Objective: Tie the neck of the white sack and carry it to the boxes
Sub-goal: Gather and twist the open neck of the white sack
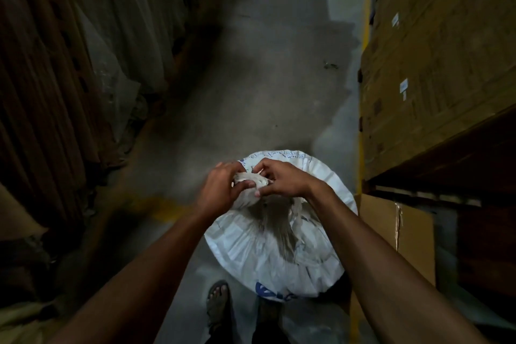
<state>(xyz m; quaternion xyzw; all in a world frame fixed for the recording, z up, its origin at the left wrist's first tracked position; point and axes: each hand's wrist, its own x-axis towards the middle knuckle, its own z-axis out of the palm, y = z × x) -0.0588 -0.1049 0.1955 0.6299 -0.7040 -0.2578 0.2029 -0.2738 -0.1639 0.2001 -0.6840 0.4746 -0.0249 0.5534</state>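
A full white sack (pixel 268 254) stands upright on the concrete floor right in front of my feet, with blue print near its lower edge. Its gathered neck (pixel 251 180) is bunched into a grey-white knot at the top. My left hand (pixel 220 190) is wrapped around the neck from the left. My right hand (pixel 279 178) pinches the same bunch from the right, fingertips at a thin strand there. Stacked cardboard boxes (pixel 435 58) rise along the right side of the aisle.
A narrow aisle of grey floor (pixel 251 78) runs ahead. Dark racks with hanging plastic-wrapped material (pixel 83 64) line the left. A yellow floor line (pixel 363 92) borders the boxes. A smaller carton (pixel 396 232) sits low at the right. My sandalled foot (pixel 219 304) is below the sack.
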